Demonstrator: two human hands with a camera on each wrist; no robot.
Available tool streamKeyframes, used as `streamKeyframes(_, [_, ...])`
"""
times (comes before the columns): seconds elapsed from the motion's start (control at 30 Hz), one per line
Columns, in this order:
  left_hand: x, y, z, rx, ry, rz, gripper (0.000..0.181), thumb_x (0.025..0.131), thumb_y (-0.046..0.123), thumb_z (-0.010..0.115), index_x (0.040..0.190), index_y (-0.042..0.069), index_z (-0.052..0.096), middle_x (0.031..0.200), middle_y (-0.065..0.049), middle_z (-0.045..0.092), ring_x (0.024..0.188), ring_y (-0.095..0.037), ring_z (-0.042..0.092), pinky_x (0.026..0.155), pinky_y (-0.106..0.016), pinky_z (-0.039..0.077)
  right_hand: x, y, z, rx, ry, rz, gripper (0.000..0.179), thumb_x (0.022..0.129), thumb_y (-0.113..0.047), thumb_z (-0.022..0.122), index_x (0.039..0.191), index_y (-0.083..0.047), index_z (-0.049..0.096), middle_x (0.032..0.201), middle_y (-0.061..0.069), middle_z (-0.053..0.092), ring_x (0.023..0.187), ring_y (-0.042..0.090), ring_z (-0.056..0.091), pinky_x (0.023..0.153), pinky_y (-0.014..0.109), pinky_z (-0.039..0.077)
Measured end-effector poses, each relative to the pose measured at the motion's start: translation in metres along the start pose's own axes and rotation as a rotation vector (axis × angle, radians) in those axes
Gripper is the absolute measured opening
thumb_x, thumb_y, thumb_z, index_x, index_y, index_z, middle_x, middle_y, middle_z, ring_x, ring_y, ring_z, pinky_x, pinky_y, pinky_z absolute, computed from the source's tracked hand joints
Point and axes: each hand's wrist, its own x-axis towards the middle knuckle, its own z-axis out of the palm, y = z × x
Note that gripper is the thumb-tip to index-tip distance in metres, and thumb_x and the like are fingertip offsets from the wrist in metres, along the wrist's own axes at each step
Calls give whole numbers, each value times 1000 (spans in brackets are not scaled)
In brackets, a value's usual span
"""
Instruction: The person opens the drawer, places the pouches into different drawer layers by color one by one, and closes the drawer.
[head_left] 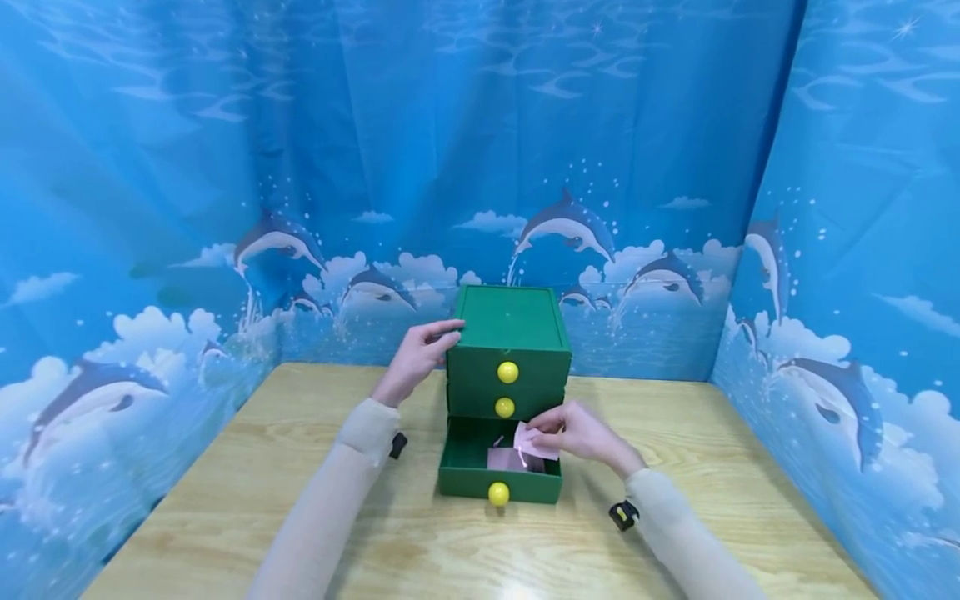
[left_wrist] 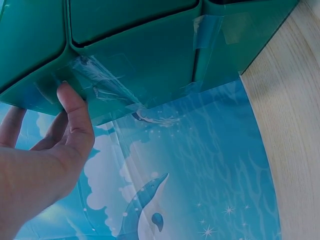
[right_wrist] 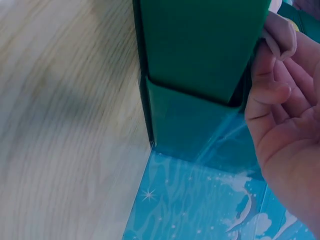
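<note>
A green drawer cabinet [head_left: 512, 321] with yellow round knobs stands on the table, its bottom drawer [head_left: 465, 483] pulled out. My left hand [head_left: 416, 358] rests at the cabinet's upper left edge. In the left wrist view its thumb [left_wrist: 74, 107] touches the green side. Over the right part of the drawer, my right hand [head_left: 585, 435] pinches a small pink drawstring pouch [head_left: 542, 450]. A fold of this pouch [right_wrist: 280, 45] shows between thumb and fingers in the right wrist view. Inside the drawer lies a mauve piece of cloth [head_left: 501, 459], partly covered by the held pouch.
Two upper drawers with yellow knobs [head_left: 507, 372] are closed. Clear tape [left_wrist: 102, 75] runs along the cabinet's side. The wooden table [head_left: 300, 433] meets a blue dolphin-print curtain [head_left: 405, 192] at the back and sides. A black wrist device [head_left: 623, 515] sits by the right sleeve.
</note>
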Motion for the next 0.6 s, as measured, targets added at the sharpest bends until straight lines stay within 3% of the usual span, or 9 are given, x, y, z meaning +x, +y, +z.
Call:
streamKeyframes(0.13, [0,0,0,-6,2,5,42,104,24,51,144,12,50,153,-9,42,123,-30,48,99,-60,44,5,-2,5,8,-14,-30,20,90,-22,72,108,-14,76,93,-3,76,65,2,57,55,20,47])
streamKeyframes(0.43, [1,1,1,-4,7,12,42,104,24,50,144,11,51,152,-9,43,117,-27,50,98,-60,44,14,-9,17,-17,-6,13,18,92,-24,71,106,-15,76,90,-7,75,69,3,60,59,22,51])
streamKeyframes(0.6, [0,1,0,7,4,6,42,104,24,50,144,11,51,152,-9,43,121,-27,49,96,-54,47,17,-12,24,-27,-3,16,17,92,-24,71,107,-17,77,88,-10,74,66,4,59,57,22,50])
